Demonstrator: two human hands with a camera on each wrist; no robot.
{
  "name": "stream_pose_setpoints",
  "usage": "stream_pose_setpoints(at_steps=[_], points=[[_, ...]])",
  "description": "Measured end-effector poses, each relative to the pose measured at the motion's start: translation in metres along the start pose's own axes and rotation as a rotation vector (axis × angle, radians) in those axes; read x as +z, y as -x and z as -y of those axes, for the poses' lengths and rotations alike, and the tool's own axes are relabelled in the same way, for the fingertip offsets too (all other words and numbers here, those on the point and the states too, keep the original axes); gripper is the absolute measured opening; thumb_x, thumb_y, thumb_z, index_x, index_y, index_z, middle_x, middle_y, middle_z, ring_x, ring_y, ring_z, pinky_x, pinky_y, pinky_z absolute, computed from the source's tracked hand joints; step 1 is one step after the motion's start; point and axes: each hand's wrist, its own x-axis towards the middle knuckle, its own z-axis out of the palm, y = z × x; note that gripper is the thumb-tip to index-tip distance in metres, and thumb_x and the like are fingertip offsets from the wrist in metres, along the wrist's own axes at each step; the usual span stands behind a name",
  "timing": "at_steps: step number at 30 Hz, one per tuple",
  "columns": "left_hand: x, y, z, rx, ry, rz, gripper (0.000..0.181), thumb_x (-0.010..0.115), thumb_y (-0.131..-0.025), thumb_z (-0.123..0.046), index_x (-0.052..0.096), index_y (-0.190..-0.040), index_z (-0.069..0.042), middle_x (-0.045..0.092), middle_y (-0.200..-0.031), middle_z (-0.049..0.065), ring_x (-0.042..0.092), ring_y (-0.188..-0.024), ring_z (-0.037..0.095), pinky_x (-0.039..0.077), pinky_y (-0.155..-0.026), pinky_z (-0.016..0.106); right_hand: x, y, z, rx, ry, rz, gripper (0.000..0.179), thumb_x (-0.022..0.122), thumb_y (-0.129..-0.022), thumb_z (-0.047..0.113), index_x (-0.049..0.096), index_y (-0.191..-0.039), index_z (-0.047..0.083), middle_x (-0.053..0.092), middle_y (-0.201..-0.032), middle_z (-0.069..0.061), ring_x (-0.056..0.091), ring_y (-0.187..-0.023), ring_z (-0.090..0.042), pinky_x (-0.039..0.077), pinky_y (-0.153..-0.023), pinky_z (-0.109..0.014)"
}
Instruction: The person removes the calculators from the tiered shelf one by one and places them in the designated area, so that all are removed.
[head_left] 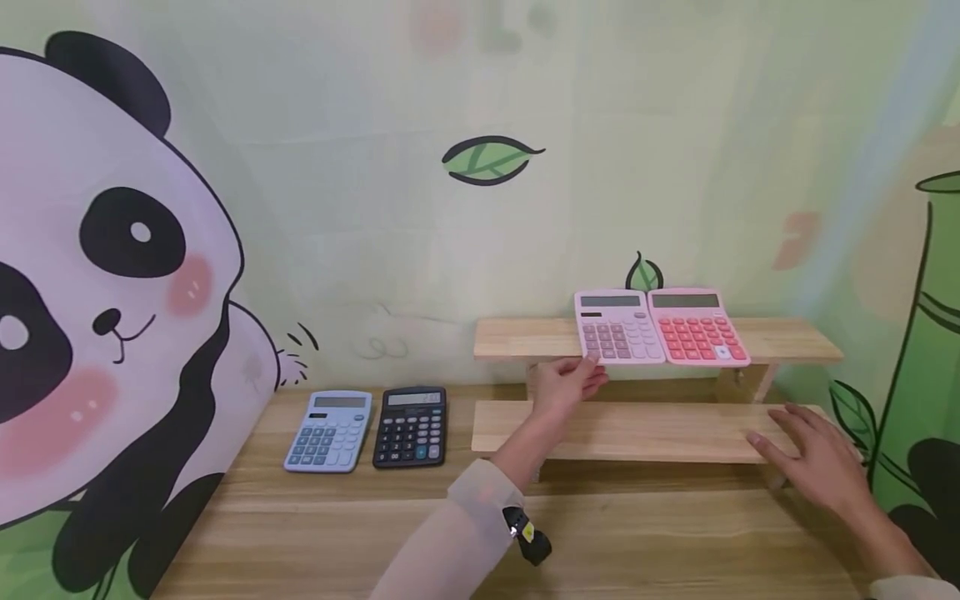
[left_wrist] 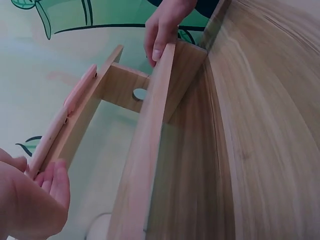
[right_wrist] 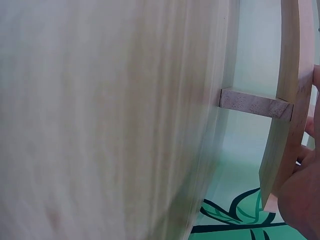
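Observation:
On the upper tier of a wooden two-step shelf (head_left: 517, 337), a pale pink calculator (head_left: 617, 325) and a brighter pink calculator (head_left: 697, 329) lean back side by side, their edges meeting. My left hand (head_left: 562, 387) pinches the lower edge of the pale pink one near its left-middle, thumb at its face. In the left wrist view, the fingers of that left hand (left_wrist: 37, 200) lie below, at the board's front edge. My right hand (head_left: 817, 454) rests on the right end of the lower tier (head_left: 645, 433), fingers extended and spread over the board.
Left of the shelf, a light blue calculator (head_left: 330, 433) and a black calculator (head_left: 410, 427) lie on the wooden table (head_left: 337, 542). Behind stands a green backdrop (head_left: 360, 208) printed with a panda and leaves. A black strap (head_left: 528, 537) hangs at my left wrist.

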Motion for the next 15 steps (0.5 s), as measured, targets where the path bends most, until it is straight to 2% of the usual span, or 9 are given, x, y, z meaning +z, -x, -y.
stream_pose_setpoints(at_steps=[3,7,12,15], points=[[0.0,-0.001,0.002,0.007,0.015,-0.027,0.029,0.071,-0.104,-0.02,0.074,-0.114,0.006,0.079,-0.103,0.021,0.079,-0.098,0.029,0.063,-0.092,0.04,0.0,0.0,0.0,0.001,0.002,-0.004,0.077,0.064,-0.103,0.052,0.052,-0.142,-0.012,0.041,-0.148,-0.044,0.036,-0.13,-0.068,0.029,-0.099,-0.085],[-0.004,0.002,0.003,0.004,0.055,-0.016,0.026,0.072,-0.103,-0.018,0.074,-0.113,0.006,0.078,-0.103,0.022,0.078,-0.098,0.03,0.064,-0.09,0.037,0.0,0.0,0.0,0.0,0.004,-0.009,0.076,0.064,-0.102,0.052,0.052,-0.142,-0.012,0.042,-0.147,-0.044,0.036,-0.13,-0.068,0.029,-0.098,-0.085],[-0.013,0.006,0.003,-0.025,0.088,0.053,0.021,0.067,-0.106,-0.015,0.071,-0.115,0.003,0.077,-0.108,0.021,0.078,-0.1,0.028,0.064,-0.089,0.035,0.0,0.001,-0.001,-0.008,0.006,-0.015,0.075,0.065,-0.102,0.051,0.054,-0.141,-0.012,0.043,-0.146,-0.043,0.038,-0.129,-0.068,0.031,-0.097,-0.084],[-0.016,0.004,0.003,-0.05,0.145,0.089,0.024,0.061,-0.109,-0.018,0.07,-0.12,0.001,0.078,-0.109,0.018,0.078,-0.102,0.03,0.063,-0.09,0.035,0.001,0.001,-0.001,-0.012,0.004,-0.015,0.075,0.065,-0.102,0.051,0.053,-0.141,-0.012,0.043,-0.146,-0.044,0.038,-0.128,-0.068,0.03,-0.097,-0.084]])
